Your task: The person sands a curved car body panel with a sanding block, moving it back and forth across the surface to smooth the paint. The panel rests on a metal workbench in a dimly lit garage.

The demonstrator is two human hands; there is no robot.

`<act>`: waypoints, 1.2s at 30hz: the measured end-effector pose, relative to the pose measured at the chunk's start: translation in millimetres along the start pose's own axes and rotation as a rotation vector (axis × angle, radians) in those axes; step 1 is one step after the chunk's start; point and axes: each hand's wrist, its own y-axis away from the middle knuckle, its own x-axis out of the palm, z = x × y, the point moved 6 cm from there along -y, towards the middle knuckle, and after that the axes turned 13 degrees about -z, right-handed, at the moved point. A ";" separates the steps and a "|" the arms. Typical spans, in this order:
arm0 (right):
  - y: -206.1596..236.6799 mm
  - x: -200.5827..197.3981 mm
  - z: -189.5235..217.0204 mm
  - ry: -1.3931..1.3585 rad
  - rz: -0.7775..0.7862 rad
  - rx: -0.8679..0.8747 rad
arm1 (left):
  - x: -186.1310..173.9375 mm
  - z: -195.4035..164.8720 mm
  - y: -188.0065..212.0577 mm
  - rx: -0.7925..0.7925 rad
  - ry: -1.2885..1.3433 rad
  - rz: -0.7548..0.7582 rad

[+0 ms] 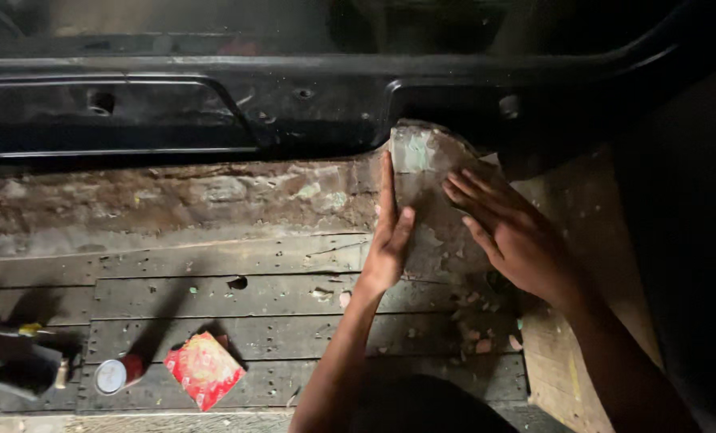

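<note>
Panel: black metal body panel (pixel 213 104) spans the top; its upper part is lost in darkness.
Floor: worn wooden planks (pixel 253 297) lie below you.
Patch: rounded grey patch (pixel 422 172) sits at the panel's lower edge, partly covered by your hands.
Right hand (pixel 510 236): flat, fingers straight, pressed on the patch.
Left hand (pixel 390 236): open, edge-on against the patch's left side.
Packet: red packet (pixel 204 369) beside a small can (pixel 117 374), both near the bottom left.

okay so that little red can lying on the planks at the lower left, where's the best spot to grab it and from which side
Grip the red can across its round body, coming down from above. It lies on its side on the wooden planks with its pale end showing, so the curved sides are exposed. The red packet sits close on its right, so place fingers front and back instead.
</note>
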 end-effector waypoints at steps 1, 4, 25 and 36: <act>-1.2 1.9 -0.1 0.010 0.011 0.023 | 0.5 -0.7 0.3 0.028 -0.006 0.002; -29.2 9.5 9.5 -0.043 -0.171 -0.139 | 4.6 -0.8 -0.8 0.078 0.001 0.035; -53.6 35.9 42.6 -0.016 0.003 -0.023 | -117.9 23.7 -36.5 0.334 -1.294 -0.009; -74.1 19.6 36.2 0.013 -0.079 -0.035 | -107.0 2.7 -85.1 0.531 -1.450 0.005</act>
